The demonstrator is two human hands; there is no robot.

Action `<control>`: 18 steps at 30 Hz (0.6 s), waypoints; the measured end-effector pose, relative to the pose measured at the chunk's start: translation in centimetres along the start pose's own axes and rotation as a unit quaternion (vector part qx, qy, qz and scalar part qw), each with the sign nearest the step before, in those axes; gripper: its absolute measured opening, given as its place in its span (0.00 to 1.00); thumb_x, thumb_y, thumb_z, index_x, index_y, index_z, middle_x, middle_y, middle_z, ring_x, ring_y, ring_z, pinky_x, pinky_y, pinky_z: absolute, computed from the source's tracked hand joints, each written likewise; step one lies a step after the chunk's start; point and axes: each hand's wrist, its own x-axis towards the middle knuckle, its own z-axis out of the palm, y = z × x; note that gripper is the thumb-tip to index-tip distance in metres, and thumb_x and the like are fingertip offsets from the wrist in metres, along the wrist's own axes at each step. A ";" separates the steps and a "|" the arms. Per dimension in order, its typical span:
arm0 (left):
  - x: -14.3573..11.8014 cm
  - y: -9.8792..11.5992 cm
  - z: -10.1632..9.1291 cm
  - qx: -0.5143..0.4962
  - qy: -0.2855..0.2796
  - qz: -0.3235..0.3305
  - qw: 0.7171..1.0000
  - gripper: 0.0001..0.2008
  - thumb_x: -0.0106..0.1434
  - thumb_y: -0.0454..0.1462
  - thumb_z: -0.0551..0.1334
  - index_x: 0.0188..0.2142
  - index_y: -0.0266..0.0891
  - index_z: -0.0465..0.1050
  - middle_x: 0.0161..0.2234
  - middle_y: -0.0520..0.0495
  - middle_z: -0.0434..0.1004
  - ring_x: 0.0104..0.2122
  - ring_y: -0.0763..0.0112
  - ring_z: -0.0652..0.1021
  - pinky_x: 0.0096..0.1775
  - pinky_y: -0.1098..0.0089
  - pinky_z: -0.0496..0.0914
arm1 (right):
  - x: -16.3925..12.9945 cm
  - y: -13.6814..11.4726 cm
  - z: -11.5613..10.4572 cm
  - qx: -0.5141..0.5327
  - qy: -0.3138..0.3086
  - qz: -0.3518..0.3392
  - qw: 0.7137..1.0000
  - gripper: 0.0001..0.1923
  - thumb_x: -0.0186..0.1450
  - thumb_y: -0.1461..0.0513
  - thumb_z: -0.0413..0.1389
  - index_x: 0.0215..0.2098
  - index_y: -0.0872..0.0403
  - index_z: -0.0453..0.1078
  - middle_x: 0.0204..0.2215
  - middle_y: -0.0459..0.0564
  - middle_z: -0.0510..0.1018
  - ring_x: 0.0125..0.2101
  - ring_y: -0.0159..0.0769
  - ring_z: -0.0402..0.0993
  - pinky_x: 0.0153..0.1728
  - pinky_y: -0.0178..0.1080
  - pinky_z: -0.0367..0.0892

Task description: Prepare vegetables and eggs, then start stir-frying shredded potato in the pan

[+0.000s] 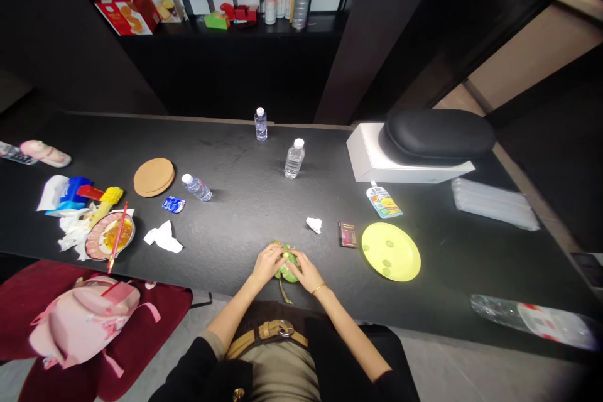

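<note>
Both hands, left hand (267,262) and right hand (301,267), have their fingers closed around a small green soft-looking pouch (288,267) at the dark surface's (245,201) near edge. Looks light and squishy, best held by its sides.

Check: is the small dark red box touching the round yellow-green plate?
Apart. The head view shows bare black tabletop between the small dark red box and the round yellow-green plate.

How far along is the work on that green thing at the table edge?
In hand: both the left hand and right hand grip the small green fruit-like object, fingers working its top. Done: nothing visibly removed. Left: the round yellow-green plate beside it carries only small bits, and the object looks mostly intact.
</note>
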 end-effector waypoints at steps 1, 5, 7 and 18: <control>0.1 0.4 -0.1 -0.003 0.006 0.003 1.000 0.09 0.63 0.37 0.56 0.40 0.40 0.72 0.40 0.44 0.75 0.45 0.65 0.72 0.50 0.63 0.66 | 0.2 -0.3 -0.2 0.000 0.000 0.007 1.000 0.20 0.63 0.55 0.49 0.51 0.53 0.63 0.38 0.52 0.72 0.36 0.37 0.69 0.40 0.42 0.66; 0.6 1.8 0.0 -0.011 -0.014 -0.001 1.000 0.08 0.62 0.36 0.56 0.40 0.41 0.71 0.38 0.45 0.74 0.43 0.65 0.72 0.48 0.63 0.66 | 1.3 -1.0 -0.6 0.065 0.001 0.047 0.997 0.16 0.62 0.52 0.48 0.40 0.53 0.69 0.21 0.42 0.66 0.23 0.32 0.63 0.28 0.36 0.64; 0.9 2.0 0.1 -0.022 -0.032 -0.015 0.999 0.13 0.60 0.35 0.57 0.45 0.41 0.68 0.40 0.46 0.73 0.42 0.65 0.72 0.47 0.63 0.66 | 1.8 -0.6 -0.6 0.112 0.016 0.077 0.991 0.15 0.61 0.51 0.48 0.31 0.53 0.67 0.18 0.41 0.64 0.21 0.30 0.61 0.25 0.34 0.62; 0.8 0.1 0.3 -0.040 -0.104 -0.119 0.987 0.18 0.55 0.34 0.59 0.46 0.35 0.71 0.41 0.40 0.70 0.43 0.62 0.72 0.48 0.61 0.67 | 0.4 1.0 0.0 0.071 0.047 0.118 0.989 0.22 0.55 0.55 0.55 0.46 0.55 0.68 0.22 0.43 0.67 0.25 0.34 0.65 0.31 0.39 0.65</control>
